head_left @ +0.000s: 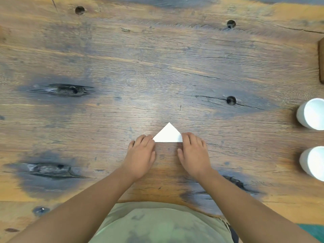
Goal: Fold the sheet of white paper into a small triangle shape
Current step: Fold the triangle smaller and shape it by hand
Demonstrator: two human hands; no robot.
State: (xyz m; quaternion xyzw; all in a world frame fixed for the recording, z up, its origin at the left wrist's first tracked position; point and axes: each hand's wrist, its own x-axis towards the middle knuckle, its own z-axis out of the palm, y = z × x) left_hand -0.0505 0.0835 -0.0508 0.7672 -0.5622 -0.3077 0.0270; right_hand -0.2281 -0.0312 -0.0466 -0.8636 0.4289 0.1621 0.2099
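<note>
The white paper (168, 134) lies flat on the wooden table (157, 76) as a small triangle, its apex pointing away from me and its long edge toward me. My left hand (142, 154) rests palm down with its fingertips at the triangle's left corner. My right hand (193, 151) lies palm down with its fingertips pressing on the right corner, which they cover. Neither hand lifts the paper.
Two white cups (311, 114) (313, 163) stand at the right edge of the table. A brown object (321, 62) shows at the far right edge. The table has dark knots and several round holes, such as the hole (231, 100).
</note>
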